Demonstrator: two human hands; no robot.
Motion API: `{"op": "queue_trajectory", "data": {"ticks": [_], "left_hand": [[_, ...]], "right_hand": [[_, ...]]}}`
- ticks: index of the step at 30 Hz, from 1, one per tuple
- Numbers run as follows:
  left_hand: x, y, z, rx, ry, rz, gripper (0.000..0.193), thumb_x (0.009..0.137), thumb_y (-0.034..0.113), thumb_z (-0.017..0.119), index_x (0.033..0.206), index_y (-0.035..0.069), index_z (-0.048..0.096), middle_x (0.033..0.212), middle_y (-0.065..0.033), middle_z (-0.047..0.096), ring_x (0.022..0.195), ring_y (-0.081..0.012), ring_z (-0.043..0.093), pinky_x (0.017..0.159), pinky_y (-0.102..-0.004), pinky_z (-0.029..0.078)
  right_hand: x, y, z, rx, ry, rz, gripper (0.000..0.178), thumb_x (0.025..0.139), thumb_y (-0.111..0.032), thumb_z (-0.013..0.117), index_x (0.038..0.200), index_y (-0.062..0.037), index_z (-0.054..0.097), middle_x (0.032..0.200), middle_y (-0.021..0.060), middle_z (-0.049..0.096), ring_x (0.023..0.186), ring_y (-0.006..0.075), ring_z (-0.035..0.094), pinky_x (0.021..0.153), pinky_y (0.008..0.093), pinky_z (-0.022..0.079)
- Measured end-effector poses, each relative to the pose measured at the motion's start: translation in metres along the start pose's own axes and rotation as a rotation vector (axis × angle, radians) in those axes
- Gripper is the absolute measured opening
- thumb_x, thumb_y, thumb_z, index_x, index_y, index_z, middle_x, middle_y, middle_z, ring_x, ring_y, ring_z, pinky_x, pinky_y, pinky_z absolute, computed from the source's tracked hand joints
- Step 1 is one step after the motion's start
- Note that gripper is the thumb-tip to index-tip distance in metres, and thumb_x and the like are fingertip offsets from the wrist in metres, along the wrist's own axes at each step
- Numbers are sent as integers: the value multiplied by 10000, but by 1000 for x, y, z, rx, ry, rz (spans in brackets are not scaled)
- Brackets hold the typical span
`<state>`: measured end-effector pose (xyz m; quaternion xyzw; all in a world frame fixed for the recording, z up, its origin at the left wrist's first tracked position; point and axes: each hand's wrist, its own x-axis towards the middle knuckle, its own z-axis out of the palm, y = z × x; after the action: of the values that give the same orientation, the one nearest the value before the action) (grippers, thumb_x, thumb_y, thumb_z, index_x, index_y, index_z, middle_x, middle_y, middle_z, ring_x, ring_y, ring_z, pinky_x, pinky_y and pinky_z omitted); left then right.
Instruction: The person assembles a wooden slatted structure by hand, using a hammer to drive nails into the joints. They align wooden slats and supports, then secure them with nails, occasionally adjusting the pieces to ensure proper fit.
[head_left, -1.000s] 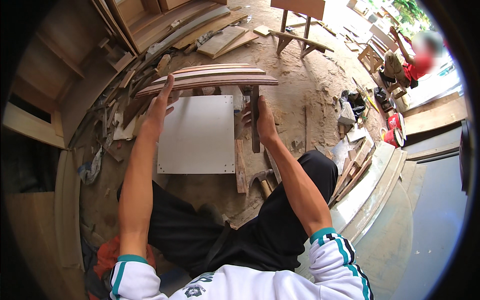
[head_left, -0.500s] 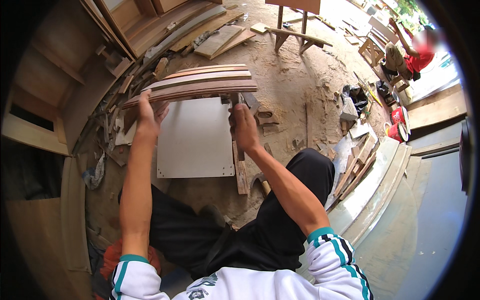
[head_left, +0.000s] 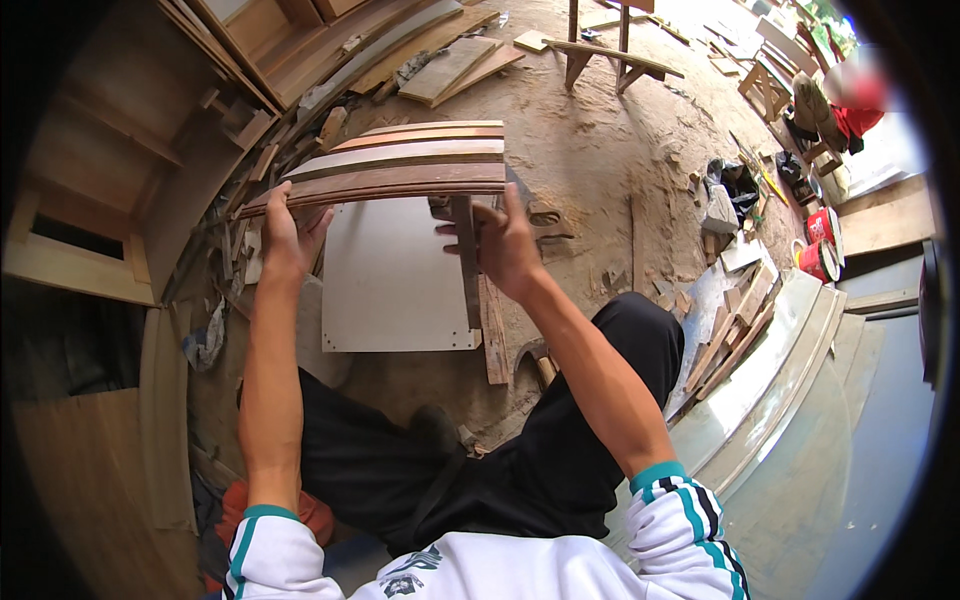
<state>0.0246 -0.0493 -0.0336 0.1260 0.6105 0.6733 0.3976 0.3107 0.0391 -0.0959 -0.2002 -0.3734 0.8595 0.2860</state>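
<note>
- Held at eleven o'clock: wooden strips (head_left: 415, 166), probably stiff, fairly light, apt to slide apart.
- Toward ten, clamped on their near edge with left hand (head_left: 287, 245).
- Toward twelve, right hand (head_left: 508, 252) wrapped around dark bar (head_left: 467, 262).
- Best gripped at both ends.

Shirt (head_left: 530, 565): white fabric, with a dark emblem (head_left: 404, 587) and teal printing (head_left: 420, 559) on the chest
Left sleeve (head_left: 285, 560): short, white, ending in a teal cuff (head_left: 270, 511), with teal and black stripes along the outer side
Right sleeve (head_left: 655, 515): short, white, with matching teal cuff and stripes
Trousers (head_left: 565, 465): black, loose, covering both knees
Left hand (head_left: 286, 246), right hand (head_left: 512, 252): bare
</note>
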Motion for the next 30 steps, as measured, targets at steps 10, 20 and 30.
{"op": "queue_trajectory", "data": {"ticks": [10, 20, 30], "left_hand": [[-9, -18, -23, 241, -21, 38, 651, 913, 524, 549, 1342, 42, 468, 1350, -124, 503, 1240, -239, 499, 1073, -391, 384], [4, -40, -77, 421, -82, 316, 910, 949, 715, 330, 1492, -15, 362, 1535, -152, 390, 1414, -254, 355, 1163, -359, 236], [8, -92, -129, 218, 174, -10, 1078, 872, 853, 139, 1555, 22, 218, 1456, -209, 477, 1315, -282, 487, 1123, -399, 307]], "right_hand": [[5, -39, -5, 88, 180, 183, 874, 943, -650, 487, 1462, 33, 320, 1385, 240, 503, 1270, 371, 519, 1073, 511, 409], [20, -39, 9, 232, 279, 190, 799, 937, -541, 571, 1448, 24, 332, 1393, 254, 487, 1261, 402, 533, 1044, 515, 463], [33, -31, 18, 48, 292, 144, 421, 936, -273, 611, 1244, -10, 495, 1217, 208, 622, 1059, 354, 662, 889, 485, 583]]}}
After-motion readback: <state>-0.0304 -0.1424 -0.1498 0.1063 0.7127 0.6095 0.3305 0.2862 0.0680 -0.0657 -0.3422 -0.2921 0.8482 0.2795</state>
